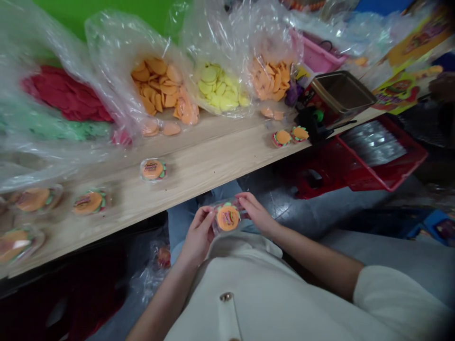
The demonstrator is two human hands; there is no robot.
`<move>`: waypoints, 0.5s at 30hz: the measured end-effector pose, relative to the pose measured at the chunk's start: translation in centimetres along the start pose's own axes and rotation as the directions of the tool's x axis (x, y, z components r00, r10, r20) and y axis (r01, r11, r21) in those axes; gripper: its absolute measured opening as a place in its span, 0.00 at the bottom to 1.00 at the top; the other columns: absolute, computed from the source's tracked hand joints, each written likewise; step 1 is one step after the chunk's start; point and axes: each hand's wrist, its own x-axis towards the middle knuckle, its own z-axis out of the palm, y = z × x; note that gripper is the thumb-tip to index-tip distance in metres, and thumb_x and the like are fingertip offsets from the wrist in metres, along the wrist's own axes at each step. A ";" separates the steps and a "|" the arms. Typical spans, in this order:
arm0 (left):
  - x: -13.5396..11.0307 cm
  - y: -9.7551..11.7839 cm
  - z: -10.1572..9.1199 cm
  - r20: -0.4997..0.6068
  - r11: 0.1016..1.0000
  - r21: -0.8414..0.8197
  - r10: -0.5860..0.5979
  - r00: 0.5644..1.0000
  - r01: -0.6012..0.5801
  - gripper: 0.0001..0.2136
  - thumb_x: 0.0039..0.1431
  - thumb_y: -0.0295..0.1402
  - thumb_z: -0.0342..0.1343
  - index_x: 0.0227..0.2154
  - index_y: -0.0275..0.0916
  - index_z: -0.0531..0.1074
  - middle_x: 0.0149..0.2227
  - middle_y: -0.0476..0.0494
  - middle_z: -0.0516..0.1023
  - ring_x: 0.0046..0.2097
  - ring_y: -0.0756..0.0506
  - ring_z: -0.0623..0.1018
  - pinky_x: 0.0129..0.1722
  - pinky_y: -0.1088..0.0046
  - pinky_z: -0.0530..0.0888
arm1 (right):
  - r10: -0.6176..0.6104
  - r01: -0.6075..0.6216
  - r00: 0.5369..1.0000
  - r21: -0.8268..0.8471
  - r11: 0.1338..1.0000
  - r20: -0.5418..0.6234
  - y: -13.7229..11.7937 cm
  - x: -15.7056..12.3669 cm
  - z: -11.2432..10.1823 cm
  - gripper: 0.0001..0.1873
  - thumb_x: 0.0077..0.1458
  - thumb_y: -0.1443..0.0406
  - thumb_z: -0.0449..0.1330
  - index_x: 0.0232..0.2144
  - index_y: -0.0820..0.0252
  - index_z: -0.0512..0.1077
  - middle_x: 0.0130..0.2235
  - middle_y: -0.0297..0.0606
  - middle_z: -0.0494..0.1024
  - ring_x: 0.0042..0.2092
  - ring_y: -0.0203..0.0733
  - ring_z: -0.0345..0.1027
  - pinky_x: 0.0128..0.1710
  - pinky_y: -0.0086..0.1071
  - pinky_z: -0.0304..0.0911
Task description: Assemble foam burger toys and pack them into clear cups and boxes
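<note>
Above my lap, just off the table's front edge, I hold a clear plastic pack with a burger-shaped piece (228, 217) in it. Its orange bun top carries a printed label, and green shows at the edge. My left hand (202, 228) pinches the pack's left side between thumb and fingers. At the upper right corner, my right hand (255, 211) has its fingers closed on the pack. A similar packed burger (153, 169) lies on the table ahead to the left, with another packed burger (89, 202) farther left.
Plastic bags along the back hold red pieces (67, 92), orange pieces (159, 85), yellow pieces (216, 87) and paler orange pieces (270, 78). Two unpacked burgers (283, 138) sit right, near a black device (313, 124) and an open tin (343, 92). A red crate (384, 156) stands below.
</note>
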 end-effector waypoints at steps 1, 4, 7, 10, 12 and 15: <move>0.2 0.1 0.3 -0.031 0.998 -0.055 0.034 0.999 -0.035 0.11 0.51 0.38 0.56 0.32 0.41 0.61 0.34 0.52 0.68 0.33 0.52 0.71 0.33 0.74 0.70 | 0.022 -0.023 1.000 0.081 0.996 0.017 -0.1 0.1 0.3 0.13 0.58 0.57 0.45 0.43 0.55 0.58 0.40 0.35 0.67 0.40 0.36 0.65 0.31 0.27 0.65; 0.5 1.0 0.9 -0.056 0.986 -0.090 0.134 0.989 -0.139 0.09 0.51 0.36 0.56 0.31 0.41 0.62 0.37 0.52 0.68 0.38 0.52 0.71 0.37 0.74 0.71 | 0.027 -0.038 0.998 0.197 0.980 0.057 -0.7 0.9 0.8 0.16 0.57 0.53 0.46 0.43 0.54 0.58 0.35 0.33 0.69 0.31 0.35 0.66 0.20 0.24 0.62; 0.2 2.7 0.5 0.031 0.986 -0.052 0.161 0.986 -0.159 0.08 0.53 0.36 0.55 0.35 0.42 0.64 0.39 0.50 0.68 0.40 0.51 0.71 0.38 0.73 0.72 | 0.057 -0.087 0.989 0.231 0.969 0.136 -1.9 2.3 0.4 0.20 0.57 0.49 0.45 0.39 0.58 0.62 0.26 0.30 0.67 0.20 0.31 0.60 0.14 0.23 0.55; -0.2 4.5 -0.2 0.109 0.991 -0.007 0.131 0.985 -0.131 0.16 0.55 0.40 0.52 0.47 0.48 0.63 0.45 0.47 0.69 0.41 0.49 0.72 0.36 0.72 0.73 | 0.114 -0.164 0.942 0.134 0.977 0.316 -3.3 3.4 -0.2 0.25 0.57 0.47 0.42 0.36 0.61 0.65 0.22 0.31 0.68 0.17 0.30 0.58 0.11 0.22 0.51; -0.3 5.3 -0.4 0.150 0.996 0.045 0.074 0.986 -0.081 0.21 0.55 0.42 0.51 0.53 0.50 0.59 0.50 0.45 0.67 0.43 0.47 0.73 0.37 0.71 0.74 | 0.088 -0.092 0.940 -0.004 0.996 0.330 -4.5 3.7 -0.4 0.24 0.56 0.47 0.45 0.35 0.61 0.66 0.20 0.30 0.67 0.16 0.29 0.57 0.11 0.21 0.50; -0.3 6.1 -0.2 0.165 0.990 0.137 0.010 0.986 -0.033 0.24 0.52 0.39 0.55 0.53 0.48 0.61 0.52 0.44 0.67 0.44 0.45 0.74 0.38 0.70 0.74 | -0.042 0.074 0.956 -0.099 0.992 0.291 -6.1 3.8 -0.4 0.21 0.55 0.49 0.50 0.39 0.59 0.65 0.21 0.28 0.67 0.16 0.29 0.58 0.12 0.21 0.52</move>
